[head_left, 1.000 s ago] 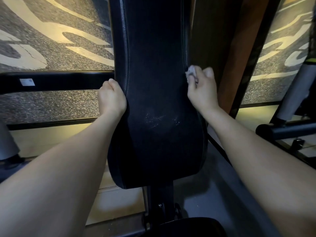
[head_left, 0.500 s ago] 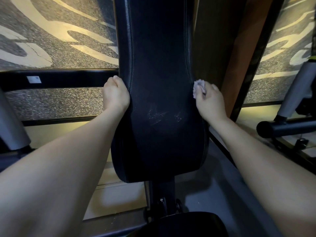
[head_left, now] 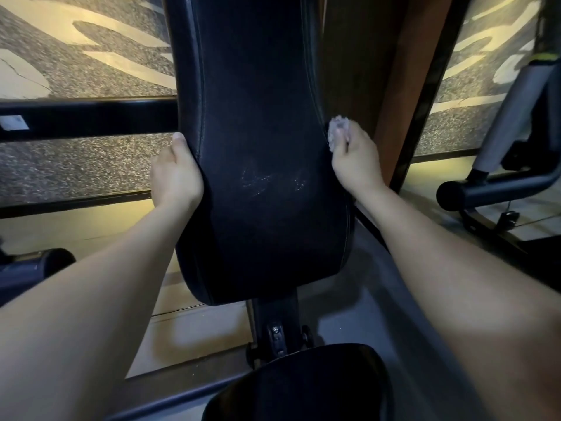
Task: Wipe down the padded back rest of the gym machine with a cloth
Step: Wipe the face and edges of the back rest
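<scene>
Sliding down the right edge of the back rest [head_left: 258, 141], the right hand [head_left: 356, 162] is clamping the cloth [head_left: 337, 132]; the left hand [head_left: 176, 174] is gripping the opposite edge, so edge wiping is advancing.

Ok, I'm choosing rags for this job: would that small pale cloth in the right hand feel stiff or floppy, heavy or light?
Probably floppy: the small pale crumpled cloth is bunched into a wad in the right hand. Likely light, since curled fingers hold it against the black padded back rest. Its wrinkled surface looks unlikely to slip.
</scene>
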